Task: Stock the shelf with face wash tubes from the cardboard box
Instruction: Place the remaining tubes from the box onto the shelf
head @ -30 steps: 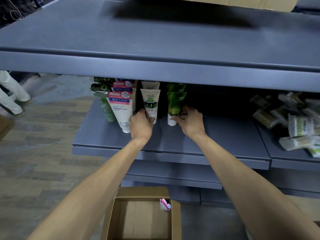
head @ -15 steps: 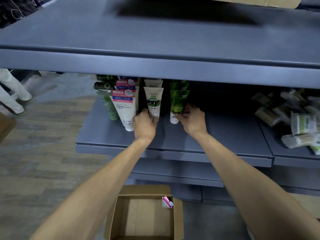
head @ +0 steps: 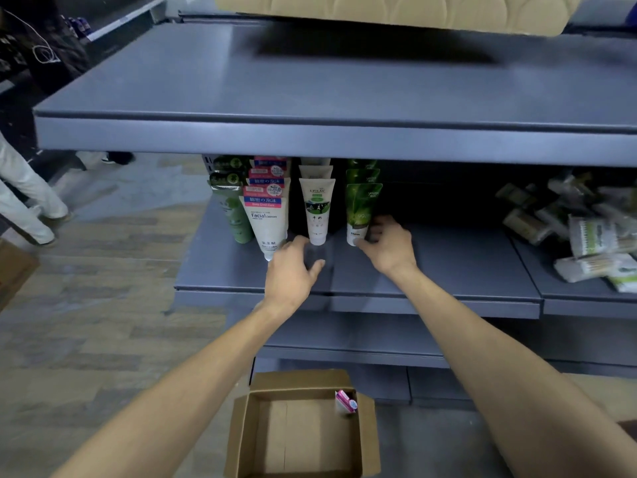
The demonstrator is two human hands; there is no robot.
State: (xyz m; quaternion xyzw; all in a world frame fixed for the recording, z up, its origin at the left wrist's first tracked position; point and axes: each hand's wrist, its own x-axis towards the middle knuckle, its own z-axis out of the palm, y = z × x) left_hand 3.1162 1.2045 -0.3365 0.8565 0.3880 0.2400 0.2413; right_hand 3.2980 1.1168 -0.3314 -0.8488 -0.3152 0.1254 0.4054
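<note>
Tubes sit cap-down in four rows on the middle shelf [head: 448, 270], each row running back under the top shelf [head: 310, 139]. Left to right I see: dark green tubes [head: 236, 215], white "Facial" tubes [head: 267, 222] with pink and blue bands, white tubes [head: 316, 210] with a green and black print, and green leaf-print tubes [head: 362, 208].

Box [head: 300, 432] is on the floor below me, flaps open. I see one item in it, a small pink and white tube [head: 345, 402] leaning in the far right corner. The rest of the floor of the box shows bare cardboard.

Right hand [head: 389, 248] is at the front green leaf-print tube: thumb on the near side of its white cap, fingers curled round the right side and behind it. I read that as clamped on the cap end, tube upright on the shelf.

Left hand [head: 293, 270] is just in front of the front white tube, not on it. Fingers loosely spread, thumb out to the right, nothing held. Fingertips are close to the base of the "Facial" tube; I cannot tell if they touch it.

Right section of the shelf has a loose pile of clear packs [head: 586, 236], contents too blurred to name. A tan quilted item [head: 396, 10] overhangs the top shelf. Someone's white trouser legs [head: 24, 201] are at far left on the wood floor [head: 103, 339].
</note>
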